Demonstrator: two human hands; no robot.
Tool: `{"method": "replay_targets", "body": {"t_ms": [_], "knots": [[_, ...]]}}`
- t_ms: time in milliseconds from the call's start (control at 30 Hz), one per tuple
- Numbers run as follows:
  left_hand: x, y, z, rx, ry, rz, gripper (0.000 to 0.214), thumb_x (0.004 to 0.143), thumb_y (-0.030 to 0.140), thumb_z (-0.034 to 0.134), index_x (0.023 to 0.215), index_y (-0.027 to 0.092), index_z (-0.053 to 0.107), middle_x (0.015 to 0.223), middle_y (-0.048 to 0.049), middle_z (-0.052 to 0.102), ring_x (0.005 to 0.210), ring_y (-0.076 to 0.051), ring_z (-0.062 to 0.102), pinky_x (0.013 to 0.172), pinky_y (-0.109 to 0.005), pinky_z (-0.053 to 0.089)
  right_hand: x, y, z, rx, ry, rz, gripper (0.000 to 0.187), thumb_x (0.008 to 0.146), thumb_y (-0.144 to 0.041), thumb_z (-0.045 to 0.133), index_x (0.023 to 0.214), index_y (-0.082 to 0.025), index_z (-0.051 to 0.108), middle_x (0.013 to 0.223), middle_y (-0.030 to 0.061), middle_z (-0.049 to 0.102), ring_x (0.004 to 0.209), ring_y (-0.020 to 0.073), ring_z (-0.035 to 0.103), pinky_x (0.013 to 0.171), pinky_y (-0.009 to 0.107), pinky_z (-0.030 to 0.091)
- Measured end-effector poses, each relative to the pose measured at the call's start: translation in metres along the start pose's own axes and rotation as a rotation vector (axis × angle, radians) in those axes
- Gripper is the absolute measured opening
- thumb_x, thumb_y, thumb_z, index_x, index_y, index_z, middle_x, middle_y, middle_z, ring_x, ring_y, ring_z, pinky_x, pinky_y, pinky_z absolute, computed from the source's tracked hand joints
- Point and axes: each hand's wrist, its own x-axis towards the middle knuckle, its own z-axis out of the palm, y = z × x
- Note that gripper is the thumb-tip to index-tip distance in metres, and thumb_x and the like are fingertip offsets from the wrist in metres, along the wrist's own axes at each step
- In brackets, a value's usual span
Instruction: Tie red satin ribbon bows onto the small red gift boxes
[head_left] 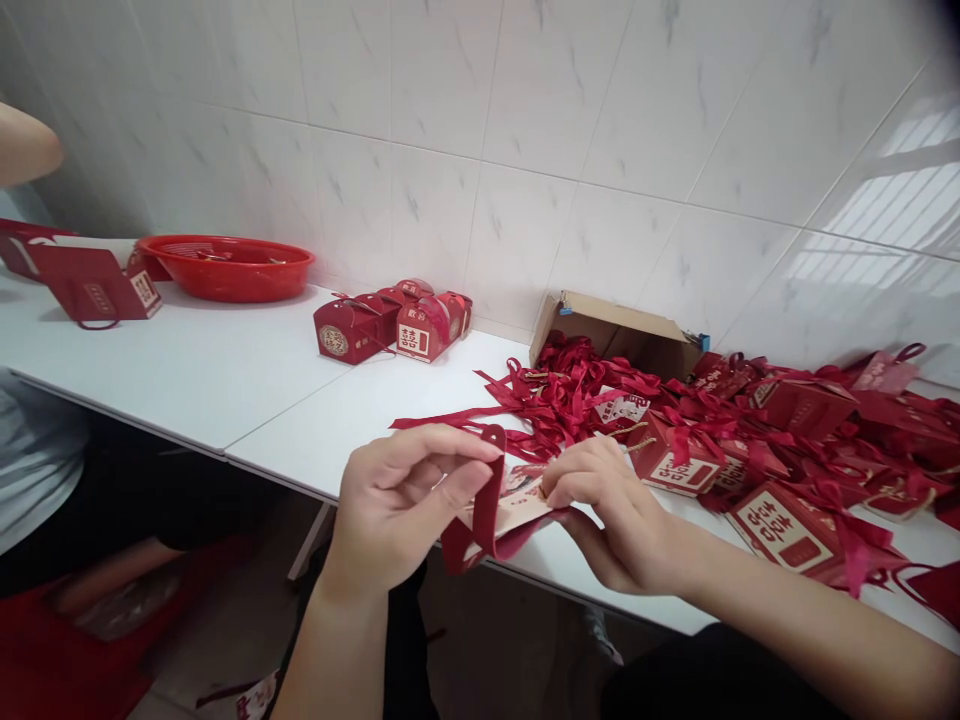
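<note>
Between my two hands, over the table's front edge, is a red and cream paper gift box (529, 508), partly folded. My left hand (412, 500) pinches the box's red strap-like flap (491, 495) between thumb and fingers near its rounded end. On the box's right side my right hand (611, 510) grips the cream panel, its fingertips on the edge. Right behind the box lies a tangled heap of red ribbons (574, 395). The underside of the box is mostly hidden by my hands.
Finished-looking red gift boxes (427, 335) stand near the wall. More ribboned boxes (780, 525) crowd the right side, by an open cardboard carton (622, 325). A red plastic basin (240, 270) and an open box (86, 280) are at left. Another person's arm (26, 145) shows there.
</note>
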Motion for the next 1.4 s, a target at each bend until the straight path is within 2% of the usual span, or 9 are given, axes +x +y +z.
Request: {"method": "replay_targets", "body": {"t_ms": [100,200,367,500,567,700,867,1067,1400], "knots": [[-0.002,0.001,-0.003,-0.111,0.032,-0.004,0.008,0.076,0.023,0.068,0.082,0.025,0.072,0.071,-0.0021,0.070,0.064,-0.018,0.068,0.056,-0.030,0.059,0.000,0.002,-0.001,-0.015,0.008,-0.017,0.024,0.083,-0.004,0.045,0.100,-0.019,0.041,0.087,0.0070,0.060,0.077,0.0180,0.053,0.066,0.033,0.038],[-0.005,0.003,-0.004,-0.056,0.105,0.066,0.016,0.068,0.018,0.074,0.081,0.028,0.072,0.074,0.0002,0.071,0.066,-0.018,0.068,0.058,-0.031,0.060,0.000,0.003,-0.001,-0.015,0.003,0.049,0.023,0.082,-0.005,0.046,0.100,-0.020,0.043,0.085,0.0070,0.060,0.076,0.0188,0.052,0.067,0.033,0.039],[-0.005,0.000,-0.005,0.235,0.194,0.265,0.030,0.069,0.005,0.070,0.088,0.028,0.072,0.080,0.0028,0.072,0.072,-0.014,0.068,0.067,-0.026,0.058,0.003,0.000,0.000,0.042,-0.016,0.142,0.021,0.080,-0.008,0.047,0.097,-0.020,0.046,0.079,0.0049,0.057,0.069,0.0170,0.049,0.064,0.031,0.040],[0.004,-0.006,-0.005,0.444,0.202,0.321,0.026,0.070,0.005,0.069,0.086,0.026,0.073,0.091,-0.0001,0.070,0.085,-0.015,0.066,0.077,-0.027,0.056,0.002,0.000,0.001,0.030,0.024,0.036,0.020,0.079,-0.006,0.049,0.095,-0.018,0.047,0.078,0.0049,0.057,0.069,0.0160,0.050,0.064,0.032,0.040],[0.007,-0.007,-0.004,0.451,0.069,0.253,0.019,0.072,0.009,0.069,0.081,0.024,0.074,0.091,-0.0015,0.069,0.086,-0.015,0.066,0.077,-0.027,0.055,0.000,0.001,0.002,-0.002,0.032,-0.022,0.023,0.079,-0.004,0.051,0.098,-0.016,0.048,0.082,0.0066,0.058,0.073,0.0167,0.053,0.065,0.032,0.040],[0.006,-0.005,0.002,0.307,-0.176,-0.085,0.009,0.073,0.016,0.070,0.079,0.021,0.074,0.074,-0.0005,0.072,0.069,-0.013,0.066,0.060,-0.020,0.054,-0.003,0.003,0.003,-0.043,0.044,-0.037,0.029,0.079,-0.001,0.053,0.105,-0.015,0.050,0.091,0.0100,0.059,0.083,0.0186,0.055,0.069,0.034,0.042],[0.005,-0.005,0.009,0.171,-0.202,-0.346,0.010,0.066,0.020,0.075,0.076,0.018,0.075,0.067,-0.0020,0.072,0.061,-0.015,0.066,0.055,-0.021,0.054,-0.004,0.005,0.004,-0.049,0.051,-0.045,0.029,0.081,-0.001,0.054,0.107,-0.014,0.051,0.092,0.0103,0.059,0.086,0.0188,0.056,0.071,0.034,0.042],[0.006,-0.006,0.010,0.034,-0.167,-0.499,0.017,0.059,0.016,0.080,0.075,0.017,0.076,0.063,-0.0021,0.071,0.057,-0.013,0.063,0.052,-0.020,0.051,-0.007,0.006,0.005,-0.038,0.044,-0.043,0.027,0.081,-0.001,0.053,0.105,-0.013,0.052,0.092,0.0110,0.059,0.084,0.0186,0.055,0.070,0.034,0.042],[0.007,-0.004,0.003,-0.067,-0.401,-0.548,0.021,0.075,0.028,0.069,0.089,0.014,0.075,0.061,-0.0031,0.066,0.054,-0.011,0.055,0.052,-0.023,0.047,-0.007,0.008,0.005,-0.035,0.072,-0.043,0.029,0.080,0.000,0.053,0.107,-0.011,0.053,0.093,0.0109,0.058,0.084,0.0177,0.054,0.071,0.034,0.042]]}}
